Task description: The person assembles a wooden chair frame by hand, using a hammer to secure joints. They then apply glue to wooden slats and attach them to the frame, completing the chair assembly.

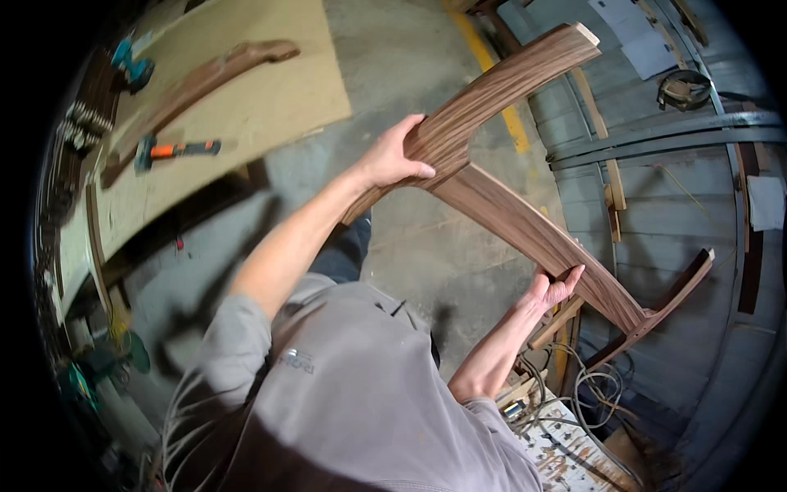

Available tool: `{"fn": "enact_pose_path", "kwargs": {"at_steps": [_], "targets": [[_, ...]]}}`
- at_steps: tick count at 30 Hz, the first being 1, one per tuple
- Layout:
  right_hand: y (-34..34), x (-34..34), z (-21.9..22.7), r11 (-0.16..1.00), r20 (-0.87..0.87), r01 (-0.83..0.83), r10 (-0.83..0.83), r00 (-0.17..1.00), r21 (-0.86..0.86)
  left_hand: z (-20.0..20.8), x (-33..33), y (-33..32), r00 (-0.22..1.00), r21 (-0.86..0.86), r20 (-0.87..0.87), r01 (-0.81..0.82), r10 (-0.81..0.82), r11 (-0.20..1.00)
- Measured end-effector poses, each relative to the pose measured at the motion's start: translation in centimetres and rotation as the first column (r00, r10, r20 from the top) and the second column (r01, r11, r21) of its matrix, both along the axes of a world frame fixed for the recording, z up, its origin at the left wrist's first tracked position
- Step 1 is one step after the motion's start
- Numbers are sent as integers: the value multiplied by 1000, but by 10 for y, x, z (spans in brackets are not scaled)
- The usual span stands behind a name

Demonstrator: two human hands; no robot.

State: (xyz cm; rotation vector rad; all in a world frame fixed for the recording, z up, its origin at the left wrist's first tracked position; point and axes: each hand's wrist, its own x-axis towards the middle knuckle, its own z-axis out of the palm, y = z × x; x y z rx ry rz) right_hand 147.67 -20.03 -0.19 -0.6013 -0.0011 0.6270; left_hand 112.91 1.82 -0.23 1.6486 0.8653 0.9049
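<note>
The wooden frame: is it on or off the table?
Off: left hand and right hand hold the wooden frame over the floor, away from the table.

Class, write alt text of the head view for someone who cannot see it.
A person's left hand and right hand hold a brown wooden frame above a grey floor. A hammer and curved wooden piece lie on a table at left.

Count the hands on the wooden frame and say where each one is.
2. The left hand grips the wide curved side piece near where the crossbar joins it; the right hand holds the crossbar toward its other end. No other hands show.
</note>
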Motion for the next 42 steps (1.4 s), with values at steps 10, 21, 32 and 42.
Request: {"fn": "enact_pose_path", "kwargs": {"at_steps": [10,21,32,42], "targets": [[130,25,21,982,-4,-108,108,994,-156,15,80,186,926,-73,233,-287,296,955],[341,109,22,952,-247,-79,3,969,-296,-11,145,395,916,-34,204,-346,346,937],[568,233,-30,933,-141,-172,133,981,-315,-62,219,578,930,-99,209,-287,302,953],[735,327,-58,928,-9,-266,273,962,-261,-45,280,681,879,-329,174,-373,443,868]]}}
